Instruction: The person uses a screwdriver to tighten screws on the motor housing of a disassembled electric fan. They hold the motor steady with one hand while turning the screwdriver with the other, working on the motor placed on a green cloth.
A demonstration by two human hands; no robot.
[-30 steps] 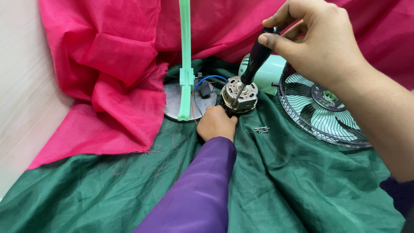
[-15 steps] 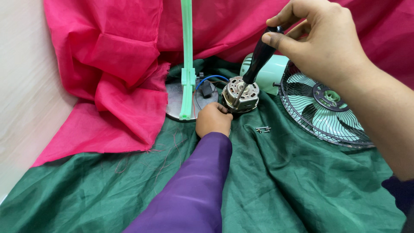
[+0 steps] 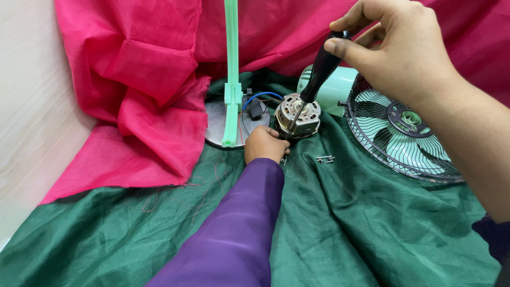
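Two hands work on a ribbed metal motor [image 3: 298,116] on glossy green cloth [image 3: 345,223]. Left hand [image 3: 265,144] clasps its base; right hand [image 3: 396,50] pinches a black-handled screwdriver [image 3: 317,79], slanting down-left, tip on the motor.
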